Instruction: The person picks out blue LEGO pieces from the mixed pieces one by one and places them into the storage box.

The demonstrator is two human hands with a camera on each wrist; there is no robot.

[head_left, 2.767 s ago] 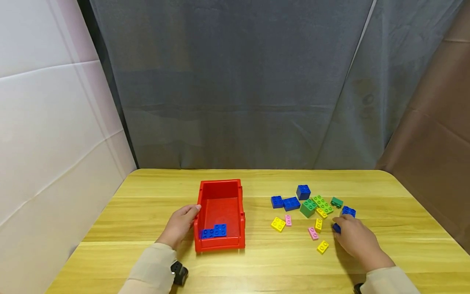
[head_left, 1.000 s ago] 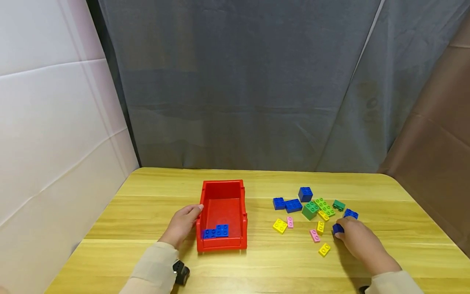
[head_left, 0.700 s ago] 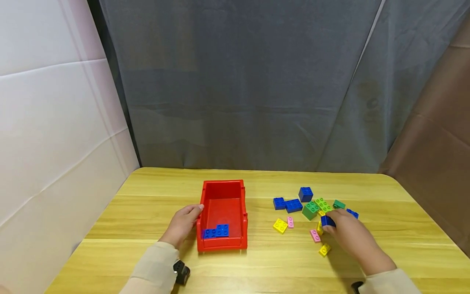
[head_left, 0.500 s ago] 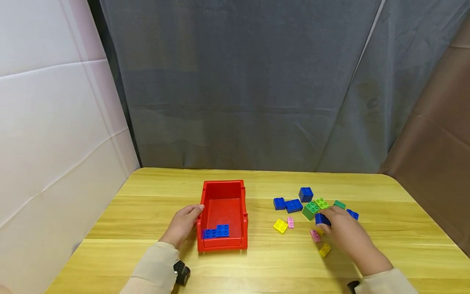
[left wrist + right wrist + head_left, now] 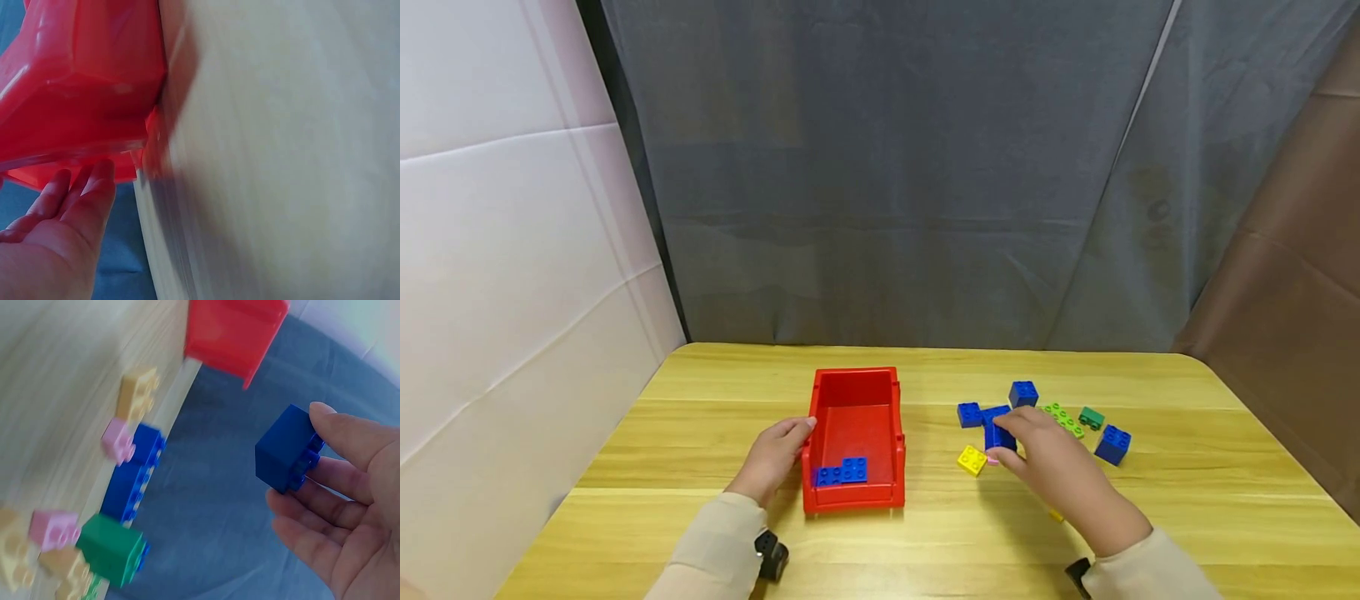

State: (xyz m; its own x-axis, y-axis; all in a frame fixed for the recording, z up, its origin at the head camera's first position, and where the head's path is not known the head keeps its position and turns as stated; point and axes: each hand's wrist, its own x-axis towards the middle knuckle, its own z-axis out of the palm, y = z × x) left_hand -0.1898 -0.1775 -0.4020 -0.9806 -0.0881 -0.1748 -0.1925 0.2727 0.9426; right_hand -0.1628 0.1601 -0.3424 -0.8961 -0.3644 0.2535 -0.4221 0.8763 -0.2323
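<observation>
My left hand (image 5: pixel 767 458) holds the left side of a red plastic bin (image 5: pixel 891 500), thumb on the rim. In the left wrist view its fingers (image 5: pixel 94 206) reach up under the rim along the outer wall. Inside the bin, at the near end, lie blue toy building bricks (image 5: pixel 853 469). My right hand (image 5: pixel 1052 467) pinches a blue toy brick (image 5: pixel 281 450) between thumb and fingers, studs toward the palm. From the head camera this brick overlaps another blue brick (image 5: pixel 995 412) lying on the table. The right hand and forearm hide several bricks beneath.
Loose bricks lie right of the bin: a yellow one (image 5: pixel 972 460), a blue one (image 5: pixel 968 414), a taller blue one (image 5: pixel 1023 392), a lime green one (image 5: pixel 1064 420), a green wheeled piece (image 5: pixel 1091 417) and a blue block (image 5: pixel 1112 444). A green brick (image 5: pixel 112 549) shows in the right wrist view.
My right hand has lifted the blue brick from the right side of the pile and carried it left over the other bricks. The left hand has stayed at the bin.
</observation>
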